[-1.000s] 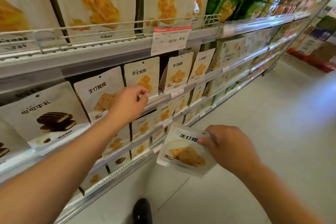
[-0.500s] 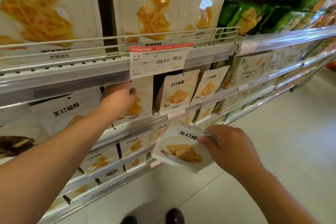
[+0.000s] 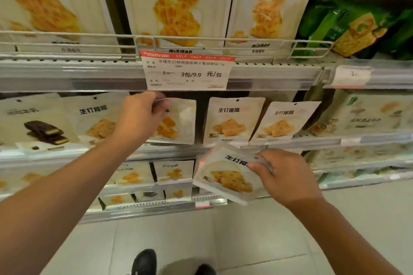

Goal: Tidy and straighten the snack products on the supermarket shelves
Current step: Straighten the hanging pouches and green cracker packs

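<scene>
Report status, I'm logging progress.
Left hand grips white shelf pouch by its top. Right hand holds loose white snack pouch. Nothing blocking.

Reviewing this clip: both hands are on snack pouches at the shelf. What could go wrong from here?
The left hand grips only the top edge of a shelf pouch, so pulling it may tip the neighbouring pouch. The right hand pinches one corner of a loose pouch held tilted over the floor; it could slip and drop.
</scene>
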Tool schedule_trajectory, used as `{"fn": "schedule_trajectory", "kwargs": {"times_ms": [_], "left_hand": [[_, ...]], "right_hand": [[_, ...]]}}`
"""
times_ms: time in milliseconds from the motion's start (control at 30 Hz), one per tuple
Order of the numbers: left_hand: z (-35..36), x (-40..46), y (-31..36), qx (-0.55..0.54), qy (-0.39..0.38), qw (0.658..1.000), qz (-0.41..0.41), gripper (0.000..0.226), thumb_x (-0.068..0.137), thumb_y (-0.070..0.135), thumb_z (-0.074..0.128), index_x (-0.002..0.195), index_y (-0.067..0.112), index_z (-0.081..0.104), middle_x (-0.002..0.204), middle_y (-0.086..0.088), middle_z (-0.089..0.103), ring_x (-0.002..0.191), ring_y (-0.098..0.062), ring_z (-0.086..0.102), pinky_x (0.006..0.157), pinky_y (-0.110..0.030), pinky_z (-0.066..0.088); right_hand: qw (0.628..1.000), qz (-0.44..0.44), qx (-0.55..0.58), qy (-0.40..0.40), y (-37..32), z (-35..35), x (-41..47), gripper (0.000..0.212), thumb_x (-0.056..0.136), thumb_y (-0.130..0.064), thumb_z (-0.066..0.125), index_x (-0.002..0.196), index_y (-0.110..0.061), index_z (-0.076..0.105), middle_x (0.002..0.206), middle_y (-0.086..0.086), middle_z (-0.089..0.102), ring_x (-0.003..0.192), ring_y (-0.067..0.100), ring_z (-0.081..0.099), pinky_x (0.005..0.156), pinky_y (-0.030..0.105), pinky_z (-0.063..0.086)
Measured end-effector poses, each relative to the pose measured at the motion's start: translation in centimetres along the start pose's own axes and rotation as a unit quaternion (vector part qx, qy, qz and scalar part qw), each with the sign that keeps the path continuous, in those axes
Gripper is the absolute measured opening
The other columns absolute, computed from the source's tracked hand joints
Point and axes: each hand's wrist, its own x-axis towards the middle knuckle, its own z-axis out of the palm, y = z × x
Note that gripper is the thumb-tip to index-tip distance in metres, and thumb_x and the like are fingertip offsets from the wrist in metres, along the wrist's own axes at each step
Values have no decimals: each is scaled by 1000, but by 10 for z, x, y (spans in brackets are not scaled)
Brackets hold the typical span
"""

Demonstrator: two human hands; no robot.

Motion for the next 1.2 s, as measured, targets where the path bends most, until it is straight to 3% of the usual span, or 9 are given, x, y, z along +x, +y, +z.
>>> {"fn": "schedule_trajectory", "kwargs": {"times_ms": [67,200,333,667,867,967,1067,1133,1200], "left_hand": [[-8,-15,5,15,27,999,9,9,95,31,58,95,24,64,81,6,68,76,-8,66,65,-25,52],[-30,-48,7,-8,69,998,1,10,95,30,58,94,21,63,79,7,69,76,-9,68,68,-36,57],[-60,-79,-5,-10,110,994,-25,8,92,35,58,89,28,60,74,15,66,69,5,66,64,-25,56],[-98,-157,-71,42,121,985,-113,8,91,23,65,88,15,67,74,1,68,69,-17,68,61,-41,57],[-92,-186,-85,20,122,983,-133,7,90,19,67,84,16,67,72,6,67,66,-13,67,59,-42,56],[-89,-190,-93,19,113,982,-148,7,90,22,66,84,20,66,72,10,66,66,-9,67,59,-37,56],[-88,-186,-95,16,108,982,-152,6,90,23,66,84,22,66,72,12,66,66,-4,66,59,-24,54],[-88,-183,-95,22,104,983,-152,5,90,24,66,85,24,66,71,13,66,66,-3,65,57,-13,48],[-89,-179,-95,33,104,983,-146,4,90,23,67,86,22,68,73,13,65,65,-2,63,56,-10,43]], "right_hand": [[1000,-28,3,-1,6,-3,11,20,89,-36,65,79,-19,65,67,-4,61,61,17,56,53,28,45],[997,-67,-14,-34,5,-5,38,19,91,-37,62,78,-24,59,62,-12,50,59,11,48,51,25,32],[993,-105,-45,-39,-10,-2,66,23,92,-41,57,76,-24,55,63,-16,45,59,7,44,49,22,26],[983,-177,-51,-26,-85,38,140,21,97,-39,51,95,-21,60,82,-7,55,72,18,54,61,31,39],[981,-178,-79,0,-94,64,159,23,96,-29,55,90,-9,66,71,9,67,65,30,63,59,35,51],[988,-128,-76,-39,-92,72,173,14,97,-23,52,94,-19,65,80,2,68,69,19,58,65,28,44],[986,-108,-82,-97,-93,77,182,23,97,-21,47,113,-20,63,87,8,65,71,23,60,62,26,37],[991,-110,-60,-55,-96,81,187,4,95,-25,58,94,-27,61,88,-4,68,68,-1,53,62,20,32],[994,-101,-43,-7,-100,85,195,23,94,-36,60,78,-28,45,76,-11,61,68,3,50,67,22,35]]}}
